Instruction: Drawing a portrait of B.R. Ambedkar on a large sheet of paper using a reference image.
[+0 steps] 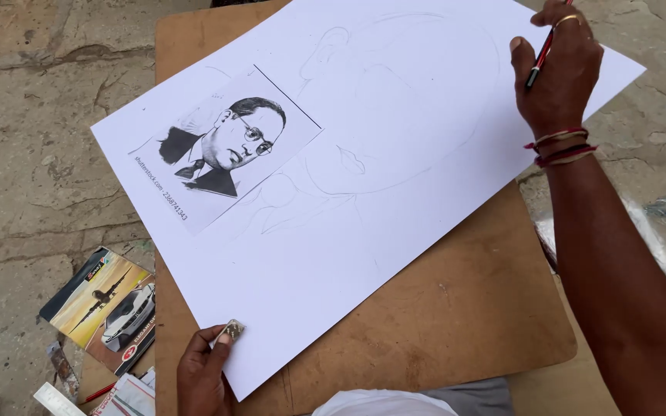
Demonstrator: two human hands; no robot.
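Right hand [558,73] grips a red-and-black pencil [541,55] between thumb and fingers at the far right edge of the large white drawing sheet [287,277], the pencil's long axis slanting up and away from the faint outlined head sketch [395,100] lying just to its left. Left hand [203,374] pinches a small grey eraser [231,332] against the sheet's near corner, well apart from the sketch. A printed black-and-white reference portrait [221,146] rests on the sheet's left part, a brown drawing board [456,308] lies beneath, and a picture-covered box [105,304] sits on the stone floor near the left hand; nothing stands between pencil and sketch.
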